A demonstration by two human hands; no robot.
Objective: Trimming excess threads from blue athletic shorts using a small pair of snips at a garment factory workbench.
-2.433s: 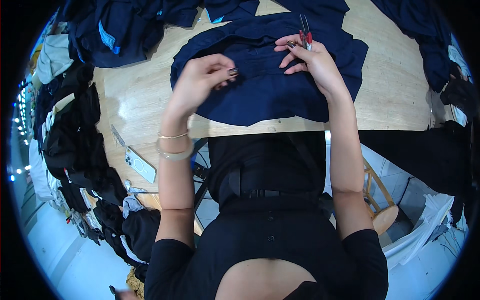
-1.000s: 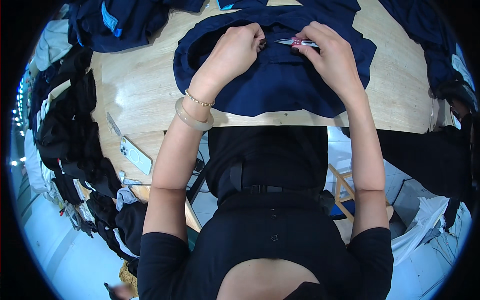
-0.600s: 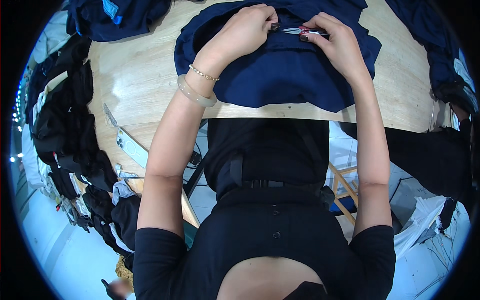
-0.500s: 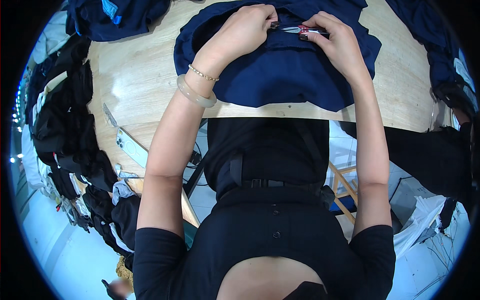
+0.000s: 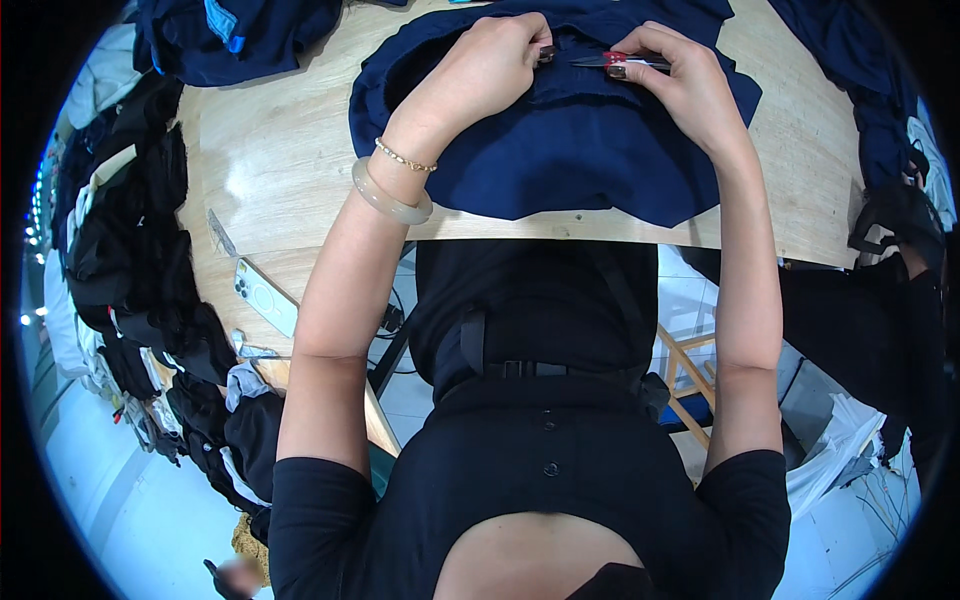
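A navy blue garment (image 5: pixel 560 160) lies bunched on the wooden table (image 5: pixel 290 170), with a gathered seam or waistband along its top. At that seam my left hand (image 5: pixel 490 65) is closed, pinching the cloth between thumb and fingers. Just to the right, my right hand (image 5: pixel 685 80) grips a small pair of red-handled thread snips (image 5: pixel 590 62). The blades point left toward my left fingertips, over the fabric and a short way apart from those fingers. Whether a thread lies between them is too small to tell.
More dark blue clothing (image 5: pixel 235 45) sits at the far left of the table. A white phone (image 5: pixel 265 297) rests near the left edge, beside piled dark garments (image 5: pixel 130 250). At the right, another person's black-clothed leg (image 5: pixel 850 320) shows near the table's edge.
The snips have turned slightly and their blades look narrower. Their tips have shifted a little right, away from my left fingers. The person at the right has moved.
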